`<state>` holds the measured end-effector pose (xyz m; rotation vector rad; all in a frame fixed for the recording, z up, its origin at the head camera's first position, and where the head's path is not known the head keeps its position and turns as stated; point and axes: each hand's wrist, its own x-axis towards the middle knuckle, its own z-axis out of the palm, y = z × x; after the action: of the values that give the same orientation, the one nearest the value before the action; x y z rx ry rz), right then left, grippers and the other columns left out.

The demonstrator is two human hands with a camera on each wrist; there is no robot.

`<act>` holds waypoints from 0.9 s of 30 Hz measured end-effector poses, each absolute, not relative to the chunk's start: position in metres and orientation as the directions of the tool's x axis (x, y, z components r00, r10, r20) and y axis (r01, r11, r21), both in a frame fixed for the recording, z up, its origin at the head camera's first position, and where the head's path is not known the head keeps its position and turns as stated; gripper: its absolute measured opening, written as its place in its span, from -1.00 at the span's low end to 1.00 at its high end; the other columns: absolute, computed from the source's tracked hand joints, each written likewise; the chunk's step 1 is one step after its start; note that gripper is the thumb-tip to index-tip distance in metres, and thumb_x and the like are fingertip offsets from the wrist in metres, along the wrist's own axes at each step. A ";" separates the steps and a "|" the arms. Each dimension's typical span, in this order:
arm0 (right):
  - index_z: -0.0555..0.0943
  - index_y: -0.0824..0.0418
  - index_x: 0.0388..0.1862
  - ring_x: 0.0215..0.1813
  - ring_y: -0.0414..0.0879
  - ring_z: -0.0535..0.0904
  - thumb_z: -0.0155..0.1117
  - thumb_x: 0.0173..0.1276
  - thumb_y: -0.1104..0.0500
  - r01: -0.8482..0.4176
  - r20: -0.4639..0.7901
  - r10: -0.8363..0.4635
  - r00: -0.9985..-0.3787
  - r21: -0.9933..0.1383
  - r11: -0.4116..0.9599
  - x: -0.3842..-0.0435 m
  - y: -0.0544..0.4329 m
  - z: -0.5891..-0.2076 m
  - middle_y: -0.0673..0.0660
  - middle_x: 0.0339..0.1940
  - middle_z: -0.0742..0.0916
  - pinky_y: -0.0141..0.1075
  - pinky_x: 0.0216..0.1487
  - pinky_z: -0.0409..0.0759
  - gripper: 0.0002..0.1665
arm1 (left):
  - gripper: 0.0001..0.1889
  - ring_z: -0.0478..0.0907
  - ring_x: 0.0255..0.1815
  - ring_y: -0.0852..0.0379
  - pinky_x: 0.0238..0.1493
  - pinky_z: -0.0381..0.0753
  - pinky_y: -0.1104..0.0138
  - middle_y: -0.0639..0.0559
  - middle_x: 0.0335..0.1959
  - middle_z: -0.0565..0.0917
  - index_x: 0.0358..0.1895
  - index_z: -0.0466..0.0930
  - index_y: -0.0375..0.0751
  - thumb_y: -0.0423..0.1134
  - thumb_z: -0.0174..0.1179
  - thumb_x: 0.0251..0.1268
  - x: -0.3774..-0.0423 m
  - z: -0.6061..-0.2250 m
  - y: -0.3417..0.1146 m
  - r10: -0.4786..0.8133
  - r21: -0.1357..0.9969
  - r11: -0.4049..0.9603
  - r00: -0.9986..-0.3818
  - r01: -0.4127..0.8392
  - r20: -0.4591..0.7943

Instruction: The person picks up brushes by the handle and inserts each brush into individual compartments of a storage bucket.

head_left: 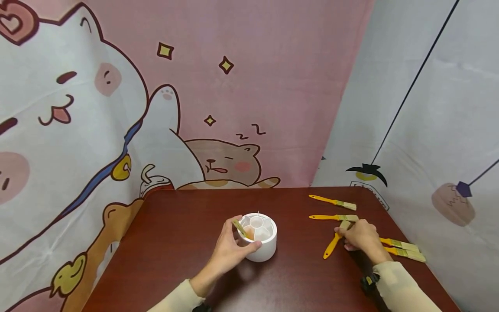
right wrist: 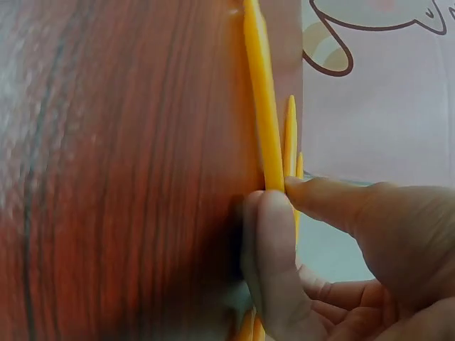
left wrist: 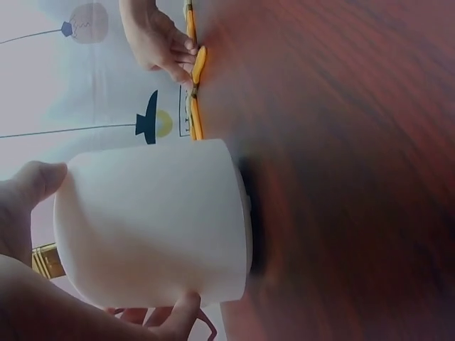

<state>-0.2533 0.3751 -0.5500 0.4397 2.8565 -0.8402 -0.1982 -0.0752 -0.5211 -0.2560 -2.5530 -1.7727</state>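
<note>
A white round container (head_left: 267, 249) with a divided top stands on the table. My left hand (head_left: 227, 252) grips its left side, with the thumb at the front; the left wrist view shows fingers on both sides of the white wall (left wrist: 153, 227). One paintbrush (head_left: 238, 226) leans in a compartment, bristles up. At the right, my right hand (head_left: 362, 236) pinches another yellow-handled paintbrush (head_left: 331, 248) near its bristle end. In the right wrist view, thumb and finger meet at this brush's handle (right wrist: 263, 99), which lies close to the tabletop.
Two paintbrushes (head_left: 327, 217) (head_left: 326, 199) lie behind the right hand, bristles pointing right. Two more paintbrushes (head_left: 401, 245) (head_left: 407, 254) lie to its right near the table's (head_left: 187, 225) right edge. Cartoon-printed cloth (head_left: 273, 86) hangs behind and beside the table.
</note>
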 end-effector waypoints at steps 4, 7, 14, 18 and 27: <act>0.83 0.25 -0.47 -0.57 -0.15 0.80 0.64 0.57 -0.22 0.356 -0.236 0.269 -0.934 -0.527 0.771 -0.255 0.374 -0.550 0.06 -0.61 0.83 0.05 0.02 0.86 -0.39 | 0.07 0.77 0.41 -0.30 0.49 0.78 -0.20 -0.36 0.59 0.55 0.71 0.33 -0.29 -0.14 0.78 0.22 -0.202 -0.520 -0.079 0.158 0.943 0.299 -0.982 0.145 0.101; 0.82 0.27 -0.46 -0.57 -0.14 0.80 0.66 0.55 -0.20 0.369 -0.248 0.275 -0.929 -0.544 0.754 -0.255 0.373 -0.550 0.06 -0.63 0.80 -0.15 -0.14 0.80 -0.40 | 0.05 0.75 0.46 -0.33 0.51 0.76 -0.20 -0.37 0.61 0.53 0.72 0.33 -0.28 -0.18 0.77 0.24 -0.205 -0.519 -0.082 0.193 0.952 0.270 -0.977 0.142 0.091; 0.82 0.36 -0.27 -0.53 -0.13 0.82 0.62 0.61 0.06 0.337 -0.238 0.240 -0.941 -0.699 0.631 -0.252 0.371 -0.551 0.11 -0.52 0.83 -0.31 -0.35 0.83 -0.62 | 0.04 0.70 0.57 -0.34 0.58 0.71 -0.20 -0.35 0.60 0.58 0.79 0.30 -0.14 -0.27 0.73 0.32 -0.215 -0.521 -0.089 0.284 0.983 0.160 -0.958 0.089 0.041; 0.76 0.44 -0.05 -0.49 -0.15 0.83 0.60 0.63 0.11 0.308 -0.196 0.243 -0.950 -0.720 0.622 -0.253 0.369 -0.549 0.16 -0.40 0.86 -0.29 -0.34 0.85 -0.64 | 0.04 0.69 0.59 -0.31 0.60 0.70 -0.18 -0.31 0.61 0.59 0.80 0.30 -0.13 -0.27 0.73 0.34 -0.218 -0.522 -0.091 0.296 0.985 0.153 -0.955 0.085 0.037; 0.65 0.55 0.40 -0.41 -0.11 0.87 0.60 0.65 -0.06 0.207 -0.077 0.214 -0.974 -0.690 0.693 -0.249 0.364 -0.543 0.11 -0.38 0.92 -0.19 -0.17 0.88 -0.25 | 0.03 0.72 0.55 -0.30 0.57 0.73 -0.18 -0.31 0.59 0.62 0.79 0.32 -0.11 -0.26 0.73 0.32 -0.215 -0.522 -0.092 0.285 0.980 0.182 -0.958 0.083 0.029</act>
<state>-0.2492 0.3644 -0.5425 0.3610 2.8991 -1.1801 -0.2155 -0.0922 -0.5218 -0.3986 -2.5328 -2.0810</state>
